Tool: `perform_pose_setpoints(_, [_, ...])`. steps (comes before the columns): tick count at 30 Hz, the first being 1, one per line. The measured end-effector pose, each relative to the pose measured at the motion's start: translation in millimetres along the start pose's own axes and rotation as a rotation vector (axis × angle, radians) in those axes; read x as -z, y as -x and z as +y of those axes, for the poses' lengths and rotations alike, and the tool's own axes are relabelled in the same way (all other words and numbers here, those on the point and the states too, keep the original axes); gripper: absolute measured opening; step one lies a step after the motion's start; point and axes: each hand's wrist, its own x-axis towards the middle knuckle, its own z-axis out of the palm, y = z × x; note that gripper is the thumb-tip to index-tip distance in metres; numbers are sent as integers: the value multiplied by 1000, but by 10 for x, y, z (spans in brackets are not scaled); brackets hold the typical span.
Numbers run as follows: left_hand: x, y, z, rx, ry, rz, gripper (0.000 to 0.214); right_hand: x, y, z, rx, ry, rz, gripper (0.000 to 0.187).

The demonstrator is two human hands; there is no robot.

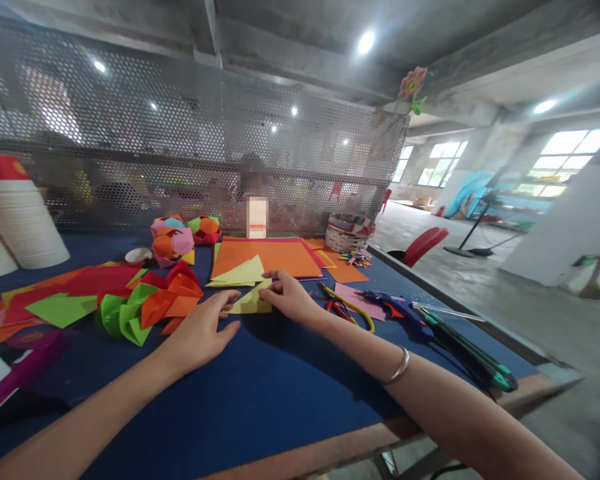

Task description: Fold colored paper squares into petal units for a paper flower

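A folded yellow paper (pixel 251 303) lies on the blue tabletop (pixel 260 393) between my two hands. My left hand (pixel 203 330) rests flat beside its left edge, fingers stretched toward it and touching the tip. My right hand (pixel 290 295) presses down on the paper's right corner with curled fingertips pinching the fold. A silver bangle (pixel 399 367) sits on my right wrist. Another yellow folded sheet (pixel 240 273) lies just behind, on a stack of orange paper (pixel 275 257).
Folded orange, green and red paper pieces (pixel 150 303) lie to the left, paper balls (pixel 173 241) behind them. Scissors (pixel 343 307), a blue glue gun (pixel 405 310) and a green-handled tool (pixel 475 360) lie to the right. A perforated metal screen (pixel 180 147) backs the table; white cups (pixel 15 213) stand far left.
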Motion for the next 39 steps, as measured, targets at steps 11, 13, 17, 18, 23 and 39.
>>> perform_pose_setpoints(11, [23,25,94,-190,-184,173,39,29,86,-72,265,242,92,26])
perform_pose_setpoints(13, [46,54,180,-252,-241,270,37,78,112,-122,289,280,171,24])
perform_pose_setpoints(17, [89,175,406,-415,-363,394,36,165,216,-243,340,267,228,16])
perform_pose_setpoints(18, [93,208,456,-465,-395,384,39,174,251,-265,348,245,220,13])
perform_pose_setpoints(23, [65,287,552,-650,-547,246,62,141,421,-308,333,98,177,22])
perform_pose_setpoints(39, [29,327,588,-621,-601,310,49,106,607,-314,354,-4,48,36])
